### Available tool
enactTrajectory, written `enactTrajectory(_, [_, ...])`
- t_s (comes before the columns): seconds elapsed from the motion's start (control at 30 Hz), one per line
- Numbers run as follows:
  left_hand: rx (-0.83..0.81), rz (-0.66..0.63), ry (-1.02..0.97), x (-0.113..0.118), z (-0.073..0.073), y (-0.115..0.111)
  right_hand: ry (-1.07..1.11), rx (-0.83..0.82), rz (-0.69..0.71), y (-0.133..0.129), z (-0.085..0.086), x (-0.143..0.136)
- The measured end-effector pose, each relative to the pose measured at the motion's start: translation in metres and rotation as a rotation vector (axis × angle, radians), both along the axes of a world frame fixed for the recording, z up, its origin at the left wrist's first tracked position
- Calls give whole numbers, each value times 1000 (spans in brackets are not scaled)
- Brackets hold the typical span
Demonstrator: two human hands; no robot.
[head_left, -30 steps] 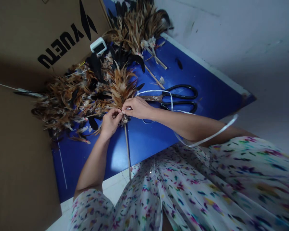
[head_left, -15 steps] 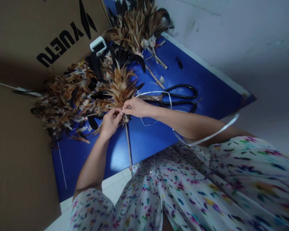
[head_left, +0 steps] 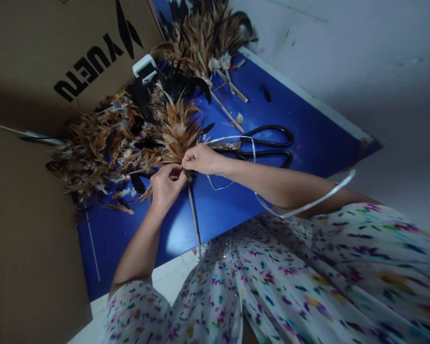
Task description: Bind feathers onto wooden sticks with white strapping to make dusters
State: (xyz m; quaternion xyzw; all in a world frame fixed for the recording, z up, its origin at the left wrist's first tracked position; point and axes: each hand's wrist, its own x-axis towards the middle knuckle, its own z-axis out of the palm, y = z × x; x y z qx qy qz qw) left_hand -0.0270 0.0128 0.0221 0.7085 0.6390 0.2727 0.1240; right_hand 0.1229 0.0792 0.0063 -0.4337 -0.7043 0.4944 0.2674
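A feather duster (head_left: 181, 129) of brown and black feathers lies on the blue table, its thin stick (head_left: 193, 215) pointing toward my body. At the base of its feathers, my left hand (head_left: 167, 185) is closed in a pinch. My right hand (head_left: 202, 159) pinches from the other side, fingertips almost touching the left ones. A little white shows between the fingertips, apparently the white plastic string (head_left: 254, 149), which loops behind my right hand and across my right forearm. The exact grip on it is partly hidden. Large black-handled scissors (head_left: 268, 143) lie beyond my right wrist.
Loose feathers (head_left: 103, 143) are heaped on the table's left side. More feather bundles on sticks (head_left: 204, 38) lie at the back. A small white device with a dark screen (head_left: 145, 69) stands by the cardboard box (head_left: 28, 43). A wall (head_left: 361, 57) bounds the right.
My left hand has rolled slightly and its thumb has shifted right. The duster's stick has swung a little right at its near end. My right hand stays nearly in place.
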Motion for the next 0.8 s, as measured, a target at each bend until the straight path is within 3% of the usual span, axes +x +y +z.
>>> enactTrajectory(0.53, [90,45,125,1,-5,0,-6,-4,22,-2,7,5])
enactTrajectory(0.8, [42,77,80,-2,-8,0,-147,66,33,-1,18,15])
